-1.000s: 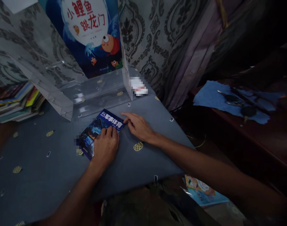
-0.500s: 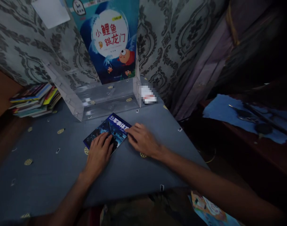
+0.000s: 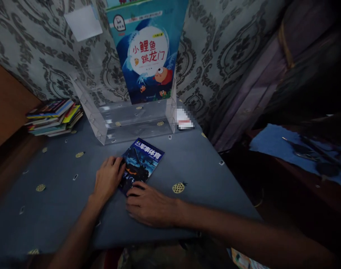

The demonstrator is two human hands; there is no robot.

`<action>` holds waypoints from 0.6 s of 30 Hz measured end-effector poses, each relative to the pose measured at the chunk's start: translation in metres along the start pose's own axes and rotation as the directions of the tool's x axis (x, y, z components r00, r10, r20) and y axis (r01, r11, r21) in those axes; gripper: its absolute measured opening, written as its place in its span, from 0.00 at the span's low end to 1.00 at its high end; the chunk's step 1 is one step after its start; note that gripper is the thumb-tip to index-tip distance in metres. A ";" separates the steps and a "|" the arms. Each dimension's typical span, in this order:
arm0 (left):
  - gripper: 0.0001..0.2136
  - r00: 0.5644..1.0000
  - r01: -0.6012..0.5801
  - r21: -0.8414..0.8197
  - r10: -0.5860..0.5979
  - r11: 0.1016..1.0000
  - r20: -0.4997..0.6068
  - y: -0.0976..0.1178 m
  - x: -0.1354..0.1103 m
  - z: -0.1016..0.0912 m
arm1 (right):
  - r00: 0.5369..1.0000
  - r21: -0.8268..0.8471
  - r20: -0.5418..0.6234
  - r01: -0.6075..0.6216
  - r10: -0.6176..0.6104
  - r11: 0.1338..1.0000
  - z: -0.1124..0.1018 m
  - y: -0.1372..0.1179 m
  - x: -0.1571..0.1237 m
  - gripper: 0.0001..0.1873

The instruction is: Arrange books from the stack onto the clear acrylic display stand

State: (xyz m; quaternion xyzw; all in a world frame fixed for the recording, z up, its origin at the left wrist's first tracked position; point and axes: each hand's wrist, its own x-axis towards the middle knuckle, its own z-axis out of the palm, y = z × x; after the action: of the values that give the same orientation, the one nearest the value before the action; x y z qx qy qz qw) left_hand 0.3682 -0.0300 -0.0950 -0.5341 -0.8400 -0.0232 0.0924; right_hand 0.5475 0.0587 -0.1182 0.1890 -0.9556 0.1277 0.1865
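A dark blue magazine (image 3: 142, 160) lies face up and slanted on the table, with white lettering across its top and a night scene below. At its left edge is my left hand (image 3: 108, 179), fingers bent together against the cover. My right hand (image 3: 150, 204) is at the lower edge, its fingers curled over the bottom corner. The thumbs and the undersides of the fingers are hardly visible. Just behind the magazine stands a clear stepped rack (image 3: 137, 130), holding an upright blue picture book (image 3: 148, 84) with a red fish on its cover.
A pile of books (image 3: 51, 117) lies at the table's back left. Beside the rack is a blurred-out white item (image 3: 185, 118). The grey tablecloth (image 3: 58, 201) carries a pineapple print. Right of the table's edge, tools lie on a blue cloth (image 3: 274, 145).
My right hand has moved from the magazine's right side to its lower edge. My left hand has slid off the cover to the left edge. The magazine has turned slightly.
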 end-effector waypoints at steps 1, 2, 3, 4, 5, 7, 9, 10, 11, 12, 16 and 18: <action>0.13 0.999 0.022 0.041 -0.024 0.999 0.042 0.003 0.000 -0.005 | 1.000 0.000 -0.009 -0.009 0.009 1.000 -0.002 0.000 -0.001 0.11; 0.13 0.996 0.042 0.073 -0.048 0.996 0.077 0.006 0.000 -0.009 | 1.000 0.000 -0.024 -0.014 0.014 1.000 -0.004 0.001 -0.003 0.13; 0.13 0.992 0.058 0.095 -0.068 0.994 0.105 0.009 0.000 -0.012 | 0.999 0.000 -0.042 -0.014 0.014 1.000 -0.006 0.001 -0.005 0.15; 0.13 0.988 0.068 0.108 -0.082 0.992 0.129 0.011 0.000 -0.015 | 0.998 0.001 -0.063 -0.013 0.013 1.000 -0.007 0.002 -0.007 0.16; 0.13 0.984 0.076 0.115 -0.093 0.990 0.152 0.013 -0.001 -0.017 | 0.996 0.000 -0.083 -0.017 0.017 1.000 -0.009 0.002 -0.010 0.17; 0.14 0.974 0.089 0.118 -0.111 0.989 0.198 0.015 -0.002 -0.018 | 0.992 -0.003 -0.118 -0.035 0.034 0.999 -0.011 0.003 -0.017 0.16; 0.15 0.964 0.089 0.118 -0.115 0.989 0.241 0.018 -0.005 -0.018 | 0.986 -0.002 -0.154 -0.067 0.066 0.998 -0.013 0.004 -0.025 0.16; 0.15 0.960 0.085 0.117 -0.112 0.990 0.256 0.019 -0.007 -0.018 | 0.982 0.007 -0.169 -0.087 0.087 0.996 -0.014 0.004 -0.030 0.16; 0.15 0.957 0.080 0.116 -0.109 0.990 0.268 0.021 -0.009 -0.017 | 0.977 0.022 -0.181 -0.108 0.111 0.994 -0.016 0.005 -0.035 0.16; 0.15 0.955 0.078 0.116 -0.107 0.990 0.276 0.022 -0.010 -0.017 | 0.971 0.045 -0.193 -0.132 0.138 0.990 -0.017 0.007 -0.039 0.15; 0.14 0.970 0.085 0.092 -0.104 0.992 0.219 0.024 -0.010 -0.013 | 0.926 0.174 -0.248 -0.245 0.284 0.954 -0.023 0.014 -0.049 0.15; 0.12 0.990 0.071 0.054 -0.077 0.996 0.115 0.022 -0.007 -0.008 | 0.896 0.219 -0.260 -0.308 0.360 0.926 -0.025 0.017 -0.049 0.12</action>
State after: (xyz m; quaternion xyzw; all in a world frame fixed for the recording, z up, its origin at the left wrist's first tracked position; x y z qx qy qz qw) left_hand 0.3919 -0.0276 -0.0893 -0.5006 -0.8635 0.0257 0.0557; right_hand 0.5901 0.0973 -0.1188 0.0158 -0.9205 0.2666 0.2853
